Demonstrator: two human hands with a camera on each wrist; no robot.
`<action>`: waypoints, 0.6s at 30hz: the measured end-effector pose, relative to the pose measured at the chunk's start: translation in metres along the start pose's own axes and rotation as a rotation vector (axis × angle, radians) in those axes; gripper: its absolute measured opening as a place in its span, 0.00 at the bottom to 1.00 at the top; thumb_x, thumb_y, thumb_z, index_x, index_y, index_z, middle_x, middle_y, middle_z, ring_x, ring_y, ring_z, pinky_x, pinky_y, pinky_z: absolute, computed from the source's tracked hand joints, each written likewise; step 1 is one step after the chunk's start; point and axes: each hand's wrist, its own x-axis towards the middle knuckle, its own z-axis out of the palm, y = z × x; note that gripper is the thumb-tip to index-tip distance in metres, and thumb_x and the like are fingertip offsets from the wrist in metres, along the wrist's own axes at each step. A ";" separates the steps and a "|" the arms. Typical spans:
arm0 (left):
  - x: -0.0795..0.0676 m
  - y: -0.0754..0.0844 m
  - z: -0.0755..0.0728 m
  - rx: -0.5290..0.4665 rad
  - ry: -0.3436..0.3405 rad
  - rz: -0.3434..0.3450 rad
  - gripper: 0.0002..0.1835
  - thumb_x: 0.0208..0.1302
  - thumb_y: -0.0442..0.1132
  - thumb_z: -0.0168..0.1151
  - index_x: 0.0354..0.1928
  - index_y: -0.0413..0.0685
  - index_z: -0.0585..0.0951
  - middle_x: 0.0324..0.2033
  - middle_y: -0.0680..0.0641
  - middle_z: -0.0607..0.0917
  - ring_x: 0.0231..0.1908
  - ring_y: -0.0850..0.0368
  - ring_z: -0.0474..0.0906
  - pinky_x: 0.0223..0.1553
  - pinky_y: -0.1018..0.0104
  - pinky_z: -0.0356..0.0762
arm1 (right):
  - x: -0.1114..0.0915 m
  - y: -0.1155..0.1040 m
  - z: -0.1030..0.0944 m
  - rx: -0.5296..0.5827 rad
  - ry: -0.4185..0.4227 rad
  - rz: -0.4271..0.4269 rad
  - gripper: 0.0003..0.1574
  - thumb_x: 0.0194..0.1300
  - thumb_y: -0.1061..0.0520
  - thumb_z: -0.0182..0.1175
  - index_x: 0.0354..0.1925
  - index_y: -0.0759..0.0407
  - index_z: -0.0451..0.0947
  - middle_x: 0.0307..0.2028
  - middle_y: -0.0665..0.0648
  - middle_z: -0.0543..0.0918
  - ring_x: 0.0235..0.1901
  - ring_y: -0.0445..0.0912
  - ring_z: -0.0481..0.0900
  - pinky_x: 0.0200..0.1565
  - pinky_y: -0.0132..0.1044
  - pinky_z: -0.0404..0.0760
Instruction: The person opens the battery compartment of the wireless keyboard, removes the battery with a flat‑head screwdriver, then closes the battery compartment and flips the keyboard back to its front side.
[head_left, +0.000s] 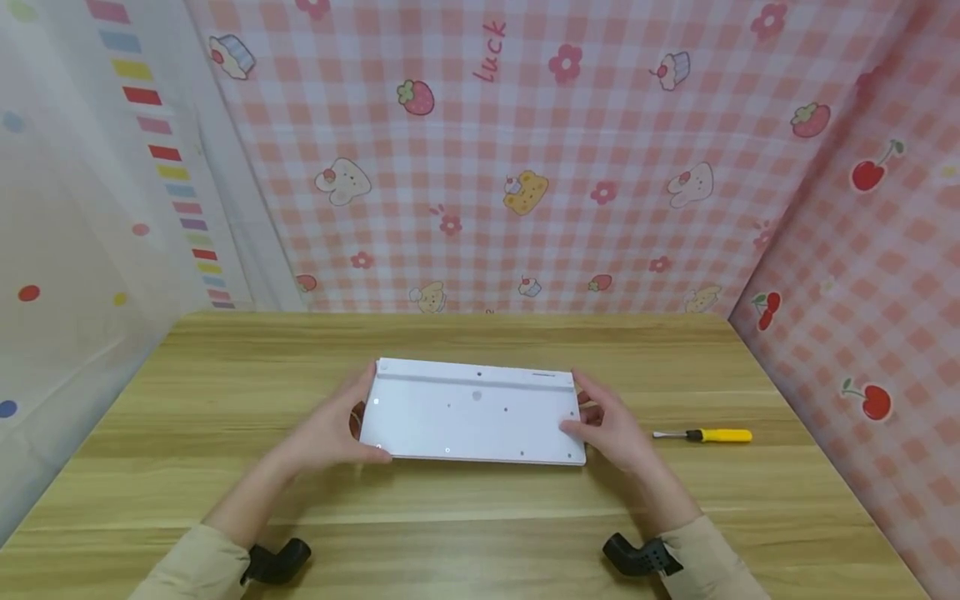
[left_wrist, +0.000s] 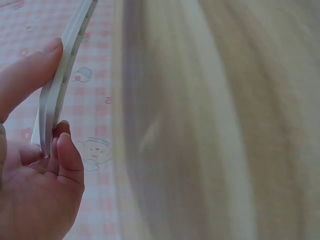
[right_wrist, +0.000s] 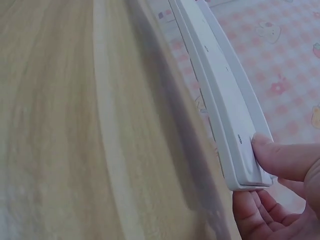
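A slim white keyboard [head_left: 472, 425] is held off the table with its underside facing up, showing a raised bar along the far edge and several small screw holes. My left hand [head_left: 330, 432] grips its left end, thumb on the near corner and the other fingers beneath. On the right end, my right hand [head_left: 617, 433] pinches it, with the thumb on the underside panel. The left wrist view shows the keyboard [left_wrist: 64, 75] edge-on, with small dark gaps along one side. In the right wrist view, the thumb presses near a screw hole on the keyboard [right_wrist: 227, 105].
A screwdriver [head_left: 720, 435] with a yellow handle lies on the wooden table [head_left: 480, 533], to the right of my right hand. Pink checked cloth [head_left: 480, 242] hangs behind the table, with more cloth along both sides.
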 end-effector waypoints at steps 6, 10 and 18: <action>-0.004 -0.008 0.006 0.010 -0.032 -0.047 0.67 0.42 0.40 0.84 0.76 0.32 0.45 0.65 0.31 0.64 0.52 0.42 0.70 0.50 0.55 0.75 | 0.001 0.003 -0.001 -0.046 -0.013 -0.045 0.47 0.60 0.67 0.69 0.72 0.70 0.59 0.46 0.66 0.73 0.37 0.49 0.76 0.41 0.32 0.76; -0.006 -0.011 0.009 0.007 -0.053 -0.075 0.68 0.43 0.41 0.83 0.75 0.30 0.43 0.67 0.31 0.62 0.53 0.43 0.70 0.51 0.56 0.75 | 0.001 0.003 -0.001 -0.079 -0.038 -0.054 0.46 0.60 0.66 0.69 0.71 0.71 0.59 0.44 0.64 0.74 0.35 0.48 0.73 0.37 0.32 0.74; -0.010 -0.016 0.008 -0.002 -0.083 -0.092 0.67 0.43 0.40 0.83 0.74 0.27 0.44 0.43 0.42 0.73 0.35 0.53 0.71 0.34 0.68 0.75 | 0.002 0.006 0.000 -0.119 -0.065 -0.071 0.46 0.60 0.65 0.69 0.71 0.71 0.59 0.42 0.63 0.74 0.34 0.47 0.71 0.36 0.33 0.74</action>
